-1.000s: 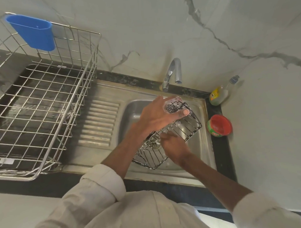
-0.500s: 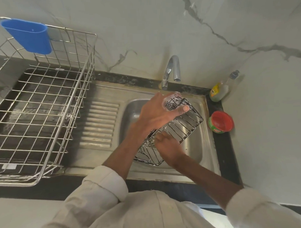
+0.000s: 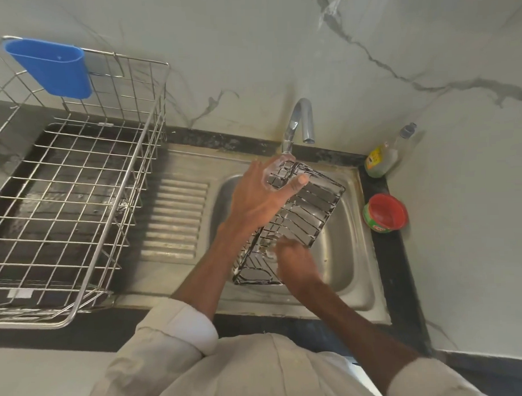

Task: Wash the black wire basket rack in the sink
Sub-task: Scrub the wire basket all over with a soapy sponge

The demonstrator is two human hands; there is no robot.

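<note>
The black wire basket rack (image 3: 310, 208) hangs tilted over the steel sink (image 3: 350, 242), its far end under the tap (image 3: 298, 122). Water runs from the tap onto that end. My left hand (image 3: 259, 198) grips the rack's far left edge, thumb over the rim. My right hand (image 3: 294, 259), blurred, presses against the rack's near end with curled fingers; whether it holds anything I cannot tell. White suds cling to the near wires.
A large steel dish rack (image 3: 76, 189) with a blue cutlery cup (image 3: 51, 66) stands on the left, beside the ribbed drainboard (image 3: 174, 218). A dish soap bottle (image 3: 382, 161) and a red-lidded tub (image 3: 386, 212) sit at the sink's right edge by the wall.
The rack has swung slightly, its near end shifting closer to me. My right hand has moved along the near end, rubbing it. My left hand keeps its grip.
</note>
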